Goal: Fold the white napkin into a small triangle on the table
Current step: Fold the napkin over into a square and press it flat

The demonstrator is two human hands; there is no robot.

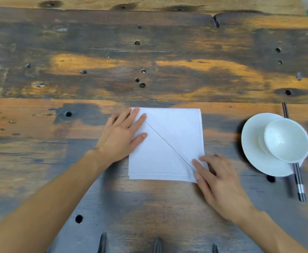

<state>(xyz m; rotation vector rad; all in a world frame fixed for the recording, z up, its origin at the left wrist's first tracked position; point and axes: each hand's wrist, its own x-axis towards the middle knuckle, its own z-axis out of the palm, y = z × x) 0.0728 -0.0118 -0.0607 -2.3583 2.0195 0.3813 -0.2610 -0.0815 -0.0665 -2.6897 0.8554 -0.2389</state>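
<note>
Forearms came in bare from the bottom edge, both hands down on the napkin (167, 143).

Left hand (121, 136): flat, palm down, fingers spread, resting on the napkin's far-left corner and left edge. Fingertips (143, 116) sat right at the top end of the diagonal crease. Nothing pinched.

Right hand (218, 178): also flat and unclenched, fingers extended toward the napkin's near-right corner. Fingertips touched the cloth where the diagonal ended. Whether any layer was nipped under them, cannot tell.

Napkin: white, lay flat on the surface (149, 52) at centre frame, roughly square in outline. One diagonal line ran from the far-left corner down to the near-right corner. Stitched hem showed along the right and near edges, with doubled layers visible at the near edge. Not a small triangle yet.

Surface: worn dark wood planks with orange patches, many small round holes and knots.

Right of the napkin, well apart: white saucer (255, 152) with a white bowl (286, 140) sitting on it, offset to the saucer's right side and hanging over its rim. Pair of dark chopsticks (300, 187) with silver bands ran near-to-far under the saucer, ends sticking out beyond both its far and near sides.

Three dark pointed shapes poked in at the bottom edge; could not identify them.
</note>
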